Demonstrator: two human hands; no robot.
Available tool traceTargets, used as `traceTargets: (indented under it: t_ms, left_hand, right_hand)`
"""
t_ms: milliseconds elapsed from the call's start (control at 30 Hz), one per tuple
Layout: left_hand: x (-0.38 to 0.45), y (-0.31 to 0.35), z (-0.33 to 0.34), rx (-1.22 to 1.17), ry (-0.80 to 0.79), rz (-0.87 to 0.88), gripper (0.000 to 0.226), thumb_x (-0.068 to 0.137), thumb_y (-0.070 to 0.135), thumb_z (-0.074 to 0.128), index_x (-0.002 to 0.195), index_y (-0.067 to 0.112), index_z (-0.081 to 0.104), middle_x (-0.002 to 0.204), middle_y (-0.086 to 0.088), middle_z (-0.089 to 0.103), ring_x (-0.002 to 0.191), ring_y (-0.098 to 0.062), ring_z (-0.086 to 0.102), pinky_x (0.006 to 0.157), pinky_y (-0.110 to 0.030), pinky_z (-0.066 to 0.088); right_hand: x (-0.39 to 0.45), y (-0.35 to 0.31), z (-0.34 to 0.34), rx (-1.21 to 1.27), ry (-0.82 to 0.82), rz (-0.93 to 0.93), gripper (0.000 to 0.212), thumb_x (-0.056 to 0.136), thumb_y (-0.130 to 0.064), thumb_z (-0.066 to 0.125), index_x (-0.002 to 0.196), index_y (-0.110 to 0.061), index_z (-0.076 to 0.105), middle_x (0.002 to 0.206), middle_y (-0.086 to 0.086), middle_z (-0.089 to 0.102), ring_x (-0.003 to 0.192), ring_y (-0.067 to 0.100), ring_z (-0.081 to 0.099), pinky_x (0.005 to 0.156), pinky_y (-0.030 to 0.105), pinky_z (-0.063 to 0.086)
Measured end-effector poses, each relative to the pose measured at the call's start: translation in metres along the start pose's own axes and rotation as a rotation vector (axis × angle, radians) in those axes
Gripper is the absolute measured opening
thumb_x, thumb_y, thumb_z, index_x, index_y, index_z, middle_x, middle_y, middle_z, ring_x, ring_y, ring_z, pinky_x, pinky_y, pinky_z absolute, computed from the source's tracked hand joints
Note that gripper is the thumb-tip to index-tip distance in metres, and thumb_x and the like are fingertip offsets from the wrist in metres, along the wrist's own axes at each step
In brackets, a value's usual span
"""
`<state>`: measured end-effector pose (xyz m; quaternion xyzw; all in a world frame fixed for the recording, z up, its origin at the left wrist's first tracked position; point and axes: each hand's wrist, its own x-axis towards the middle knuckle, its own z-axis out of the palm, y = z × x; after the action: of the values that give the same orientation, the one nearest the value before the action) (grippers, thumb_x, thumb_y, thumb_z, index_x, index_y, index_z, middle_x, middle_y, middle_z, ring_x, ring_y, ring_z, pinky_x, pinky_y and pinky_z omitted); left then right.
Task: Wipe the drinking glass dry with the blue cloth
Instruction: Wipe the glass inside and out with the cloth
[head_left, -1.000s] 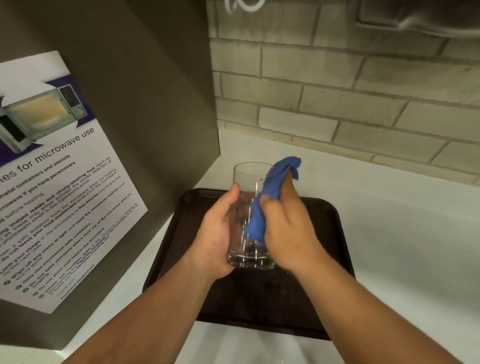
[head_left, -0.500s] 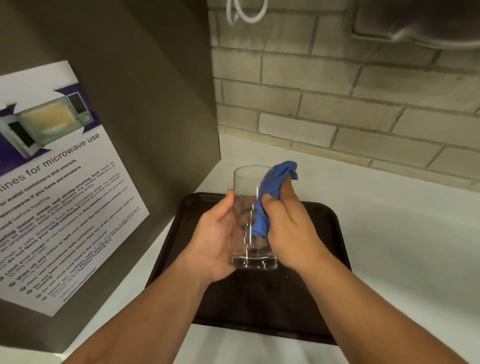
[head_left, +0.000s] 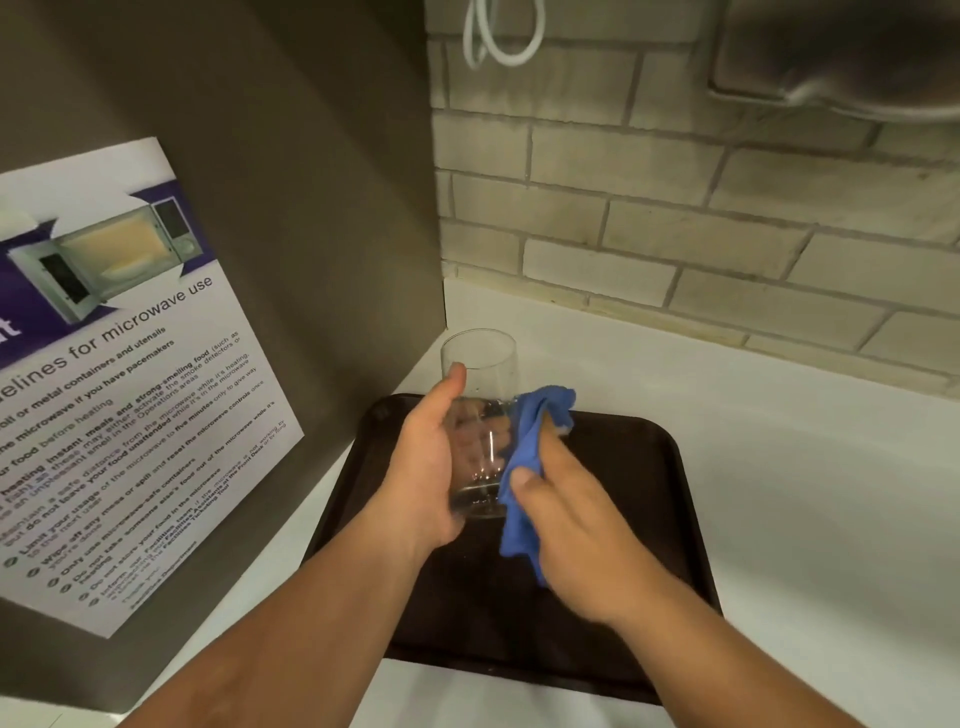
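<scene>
**Glass in one hand, cloth in the other, over the tray**

The left hand (head_left: 423, 467) is wrapped around the drinking glass (head_left: 480, 421), thumb up near the rim and fingers curled round the far side — you can see them through the clear wall. It holds the glass roughly upright, maybe tipped a touch, above the tray. The right hand (head_left: 566, 519) is closed on the blue cloth (head_left: 524, 467), thumb pinning it from the front, pressing it against the right side of the glass from about the middle down to the base. A bunched bit of cloth sticks up above the fingers and a loose end hangs below the palm.

Can't really tell if the glass base is touching the tray or just held above it — the angle is too steep.

Under both hands is a dark brown tray (head_left: 649, 499) sitting on a white worktop (head_left: 805, 493). To the left stands a grey-brown panel with a microwave-use notice (head_left: 119, 395) stuck on it. Behind runs a pale brick wall (head_left: 675, 208), with a white cord loop (head_left: 501, 36) hanging at the top and some metal fixture (head_left: 841, 57) at the upper right.
</scene>
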<state>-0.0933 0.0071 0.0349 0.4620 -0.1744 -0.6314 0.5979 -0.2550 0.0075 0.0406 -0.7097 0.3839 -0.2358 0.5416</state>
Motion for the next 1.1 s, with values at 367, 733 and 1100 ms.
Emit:
traceTargets:
  t_ms: [367,733,1100]
  left_hand:
    - [-0.01,-0.002,0.008,-0.067,-0.252,-0.018,0.07,0.082,0.06,0.068,0.131,0.009,0.072,0.135,-0.019,0.07,0.12,-0.037,0.068,0.098,-0.051,0.055]
    - [-0.002,-0.002,0.008,-0.051,-0.066,-0.001,0.07,0.071,0.07,0.076,0.101,0.007,0.083,0.098,-0.016,0.081,0.085,-0.031,0.079,0.072,-0.042,0.064]
    - [-0.013,0.002,0.009,-0.006,-0.222,0.007,0.068,0.086,0.067,0.065,0.128,0.013,0.074,0.128,-0.016,0.076,0.118,-0.031,0.072,0.089,-0.04,0.061]
  right_hand:
    - [0.039,-0.028,-0.015,-0.048,0.304,-0.066,0.045,0.107,-0.033,0.031,0.145,-0.014,0.044,0.122,-0.009,0.055,0.1,-0.004,0.052,0.085,0.01,0.04]
    - [0.017,-0.013,-0.008,0.217,0.225,0.127,0.028,0.105,-0.02,0.043,0.107,-0.01,0.069,0.104,0.011,0.074,0.085,0.007,0.068,0.079,0.025,0.053]
    - [0.03,-0.027,0.0,0.013,0.348,-0.122,0.048,0.104,-0.041,0.039,0.149,-0.022,0.038,0.108,0.001,0.065,0.092,0.009,0.066,0.07,0.007,0.05]
